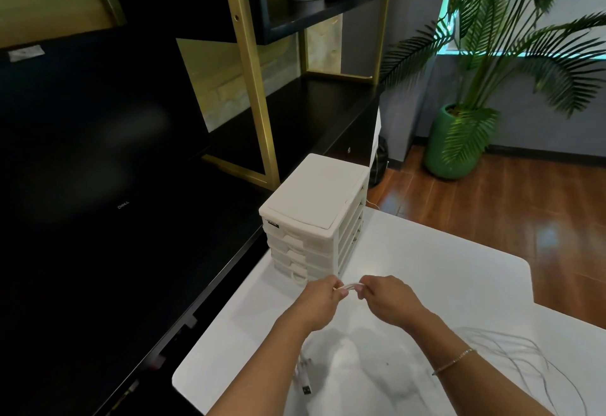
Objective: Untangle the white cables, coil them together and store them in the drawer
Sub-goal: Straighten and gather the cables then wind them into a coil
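Left hand (319,299) and right hand (383,297) raised close together above white surface (442,284), just in front of white drawer unit (314,215). Fingers of both curled, pinching short bundled stretch of white cables (351,287) between them. USB plug (306,389) on surface below left forearm; loose loops trailing at right. Drawers closed.

Your drawer unit (314,215) stands at the table's (426,284) far left corner. Your hands (319,299) meet just before it; cables (524,360) lie along the right edge, a plug (305,388) near the left.
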`<state>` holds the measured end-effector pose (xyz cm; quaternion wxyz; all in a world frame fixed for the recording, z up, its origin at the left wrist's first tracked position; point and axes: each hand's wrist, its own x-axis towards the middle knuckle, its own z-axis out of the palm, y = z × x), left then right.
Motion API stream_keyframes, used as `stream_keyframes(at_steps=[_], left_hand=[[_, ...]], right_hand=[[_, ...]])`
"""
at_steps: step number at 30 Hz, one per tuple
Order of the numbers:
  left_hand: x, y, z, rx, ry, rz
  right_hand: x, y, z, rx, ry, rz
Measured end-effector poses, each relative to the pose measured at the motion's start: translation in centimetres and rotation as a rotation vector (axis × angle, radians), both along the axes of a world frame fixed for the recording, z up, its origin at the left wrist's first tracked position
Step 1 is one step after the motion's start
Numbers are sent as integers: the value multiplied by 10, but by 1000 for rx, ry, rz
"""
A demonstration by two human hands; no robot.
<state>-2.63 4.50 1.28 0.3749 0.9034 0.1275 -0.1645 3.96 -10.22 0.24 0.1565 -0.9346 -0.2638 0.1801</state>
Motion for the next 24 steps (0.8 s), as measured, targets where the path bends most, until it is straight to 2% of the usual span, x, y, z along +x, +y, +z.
stream_keyframes(at_steps=[4,9,15,18,24], left_hand=[[-2,2,-4,155,-49,4],[0,3,-6,197,-21,-1],[2,1,-9,196,-50,-2],[3,2,-8,197,-60,-10],[5,4,-7,71,7,5]], right_hand=[[3,4,1,22,57,8],[2,5,7,7,103,72],[4,12,12,-28,166,84],[1,14,15,57,239,53],[-2,12,16,99,223,92]])
